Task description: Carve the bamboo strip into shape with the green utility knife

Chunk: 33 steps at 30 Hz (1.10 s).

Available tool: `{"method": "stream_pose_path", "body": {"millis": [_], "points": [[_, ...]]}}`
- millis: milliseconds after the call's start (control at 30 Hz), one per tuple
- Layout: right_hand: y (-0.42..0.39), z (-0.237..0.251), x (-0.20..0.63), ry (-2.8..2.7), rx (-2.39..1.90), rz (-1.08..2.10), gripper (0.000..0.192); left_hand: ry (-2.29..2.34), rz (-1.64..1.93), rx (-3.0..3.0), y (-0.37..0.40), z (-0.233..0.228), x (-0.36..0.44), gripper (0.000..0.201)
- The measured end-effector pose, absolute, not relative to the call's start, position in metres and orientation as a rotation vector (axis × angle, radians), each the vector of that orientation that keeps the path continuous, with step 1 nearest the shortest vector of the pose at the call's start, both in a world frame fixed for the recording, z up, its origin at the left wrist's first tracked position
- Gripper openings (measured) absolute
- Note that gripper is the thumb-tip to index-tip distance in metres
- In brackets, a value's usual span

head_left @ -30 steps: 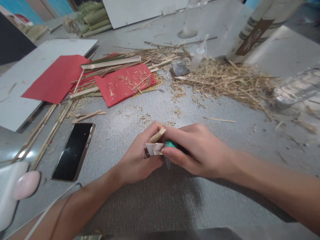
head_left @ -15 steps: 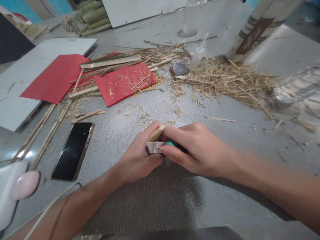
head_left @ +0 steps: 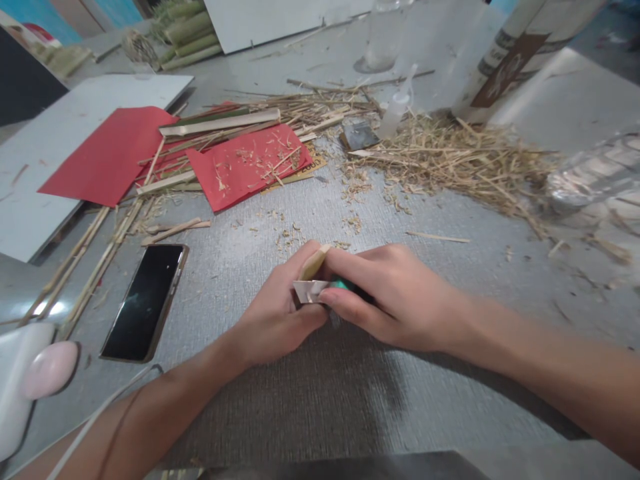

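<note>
Near the middle of the table, my left hand is closed around a small pale yellow-green piece of plant stem, whose tip pokes out above the fingers. My right hand grips a utility knife by its green handle. The knife's flat metal blade lies across the front of the stem piece, and my right thumb presses at the blade's edge. Both hands touch each other. The stem's lower end is hidden inside my left fingers.
A phone lies to the left, beside a pink rounded case. Red paper with shavings and a straw pile lie ahead. A squeeze bottle stands by the straw. A white board is at far left.
The blade has tilted and shifted very slightly against the stem piece. Both hands keep their hold and stay in nearly the same place.
</note>
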State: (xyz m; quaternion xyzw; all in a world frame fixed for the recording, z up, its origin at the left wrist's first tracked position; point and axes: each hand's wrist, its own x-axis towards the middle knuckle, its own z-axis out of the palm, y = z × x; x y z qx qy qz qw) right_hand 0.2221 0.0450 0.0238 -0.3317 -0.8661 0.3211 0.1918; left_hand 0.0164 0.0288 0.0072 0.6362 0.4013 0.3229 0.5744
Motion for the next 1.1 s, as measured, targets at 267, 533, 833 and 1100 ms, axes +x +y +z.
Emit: {"method": "stream_pose_path", "body": {"millis": [267, 533, 833, 1100], "points": [[0.0447, 0.0242, 0.2220, -2.430, -0.936, 0.929, 0.038, 0.959, 0.746, 1.514, 0.0281, 0.0058, 0.0151, 0.021], [0.0452, 0.0254, 0.2215, -2.456, -0.984, 0.936, 0.037, 0.998, 0.739, 1.534, 0.0277, 0.0053, 0.0144, 0.019], [0.0460, 0.0273, 0.2214, -2.498, -1.029, 0.894, 0.035, 1.002, 0.768, 1.532, 0.0284, 0.0037, 0.0174, 0.021], [0.0456, 0.0277, 0.2205, -2.534, -1.033, 0.873, 0.035, 1.029, 0.772, 1.535, 0.0280, 0.0052, 0.0191, 0.019]]}}
